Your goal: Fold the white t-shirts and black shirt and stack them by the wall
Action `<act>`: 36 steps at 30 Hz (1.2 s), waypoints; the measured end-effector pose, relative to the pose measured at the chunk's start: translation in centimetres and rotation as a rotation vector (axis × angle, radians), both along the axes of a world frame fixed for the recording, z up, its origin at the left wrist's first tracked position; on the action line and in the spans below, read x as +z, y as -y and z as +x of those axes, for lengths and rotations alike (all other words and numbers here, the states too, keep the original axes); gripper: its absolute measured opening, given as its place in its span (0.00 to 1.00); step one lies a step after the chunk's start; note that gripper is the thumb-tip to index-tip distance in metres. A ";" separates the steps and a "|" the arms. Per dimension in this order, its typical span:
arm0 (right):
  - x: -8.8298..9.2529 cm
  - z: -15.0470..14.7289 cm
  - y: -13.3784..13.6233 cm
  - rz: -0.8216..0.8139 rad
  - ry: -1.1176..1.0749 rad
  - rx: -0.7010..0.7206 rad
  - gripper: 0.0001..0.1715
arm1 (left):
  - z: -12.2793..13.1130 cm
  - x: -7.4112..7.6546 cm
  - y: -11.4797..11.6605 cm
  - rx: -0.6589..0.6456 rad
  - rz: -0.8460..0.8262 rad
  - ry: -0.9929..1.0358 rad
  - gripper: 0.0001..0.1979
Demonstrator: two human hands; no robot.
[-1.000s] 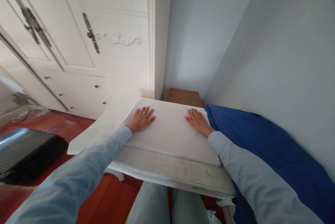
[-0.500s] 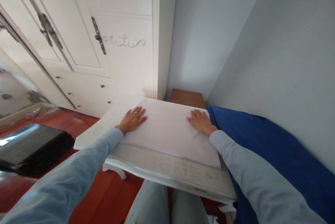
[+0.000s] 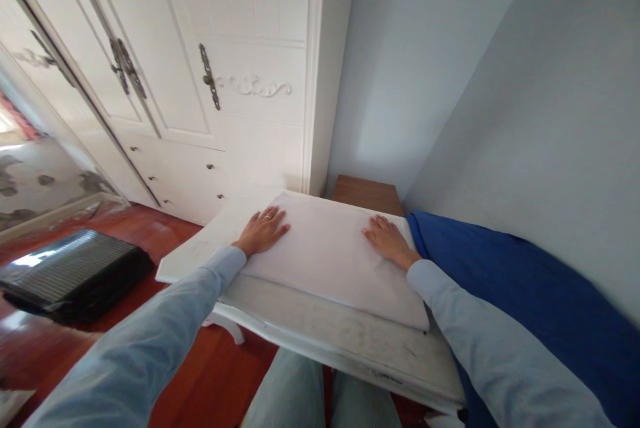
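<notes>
The white cloth (image 3: 327,255) was touched, far left and far right, by left hand (image 3: 262,231) and right hand (image 3: 389,240), spread flat, nothing gripped; creasing was risked by dragging.

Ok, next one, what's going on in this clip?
A person has both hands spread on a flat white piece, apparently cloth, lying on a white table: the left hand near its left edge, the right hand toward its right. Blue fabric lies by the table's right end, and a black ridged case sits on the floor to the left.
</notes>
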State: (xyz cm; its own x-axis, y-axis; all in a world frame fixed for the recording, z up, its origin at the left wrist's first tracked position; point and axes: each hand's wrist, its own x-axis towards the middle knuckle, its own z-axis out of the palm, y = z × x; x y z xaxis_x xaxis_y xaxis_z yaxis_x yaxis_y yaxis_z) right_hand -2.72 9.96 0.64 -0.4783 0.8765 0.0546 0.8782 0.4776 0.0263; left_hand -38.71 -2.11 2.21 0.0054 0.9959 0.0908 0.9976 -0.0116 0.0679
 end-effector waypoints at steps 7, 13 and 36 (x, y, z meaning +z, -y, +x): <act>0.3 2.2 -0.4 0.052 -0.024 -0.057 0.38 | -0.1 0.0 -0.2 -0.003 -0.015 0.009 0.31; 1.0 4.1 2.0 0.071 -0.066 -0.017 0.41 | -0.2 -0.3 -0.4 0.003 -0.025 -0.006 0.32; 2.0 8.2 11.6 -0.061 -0.194 0.026 0.45 | -0.1 0.6 -0.4 0.015 -0.099 -0.017 0.33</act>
